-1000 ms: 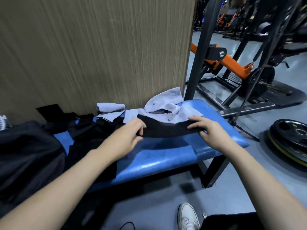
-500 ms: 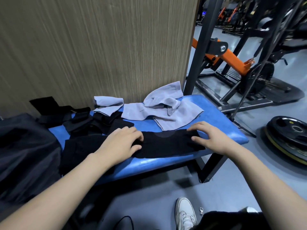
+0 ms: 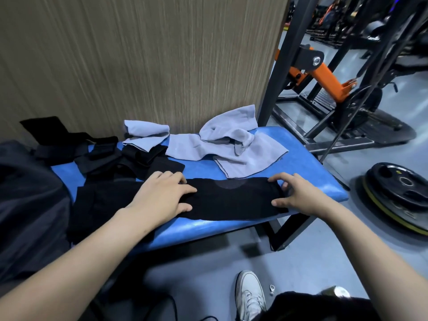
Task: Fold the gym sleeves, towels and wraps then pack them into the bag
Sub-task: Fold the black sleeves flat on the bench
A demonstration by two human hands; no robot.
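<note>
A black sleeve (image 3: 234,200) lies flat along the front of the blue bench (image 3: 308,167). My left hand (image 3: 162,195) rests palm down on its left end. My right hand (image 3: 298,195) has its fingers curled at the sleeve's right end, thumb and fingertips pinching the edge. Behind it lie two grey towels, one crumpled (image 3: 231,140) and one smaller (image 3: 146,135). A heap of black wraps and sleeves (image 3: 99,156) covers the bench's left part. The dark bag (image 3: 27,205) sits at the far left.
A wood-grain wall (image 3: 139,54) stands right behind the bench. A black and orange machine frame (image 3: 324,75) stands to the right, and a weight plate (image 3: 398,193) lies on the floor. My white shoe (image 3: 250,295) is below the bench.
The black sleeve, held up between both hands a second ago, now lies flat on the bench front. Both hands came down with it and press on its ends.
</note>
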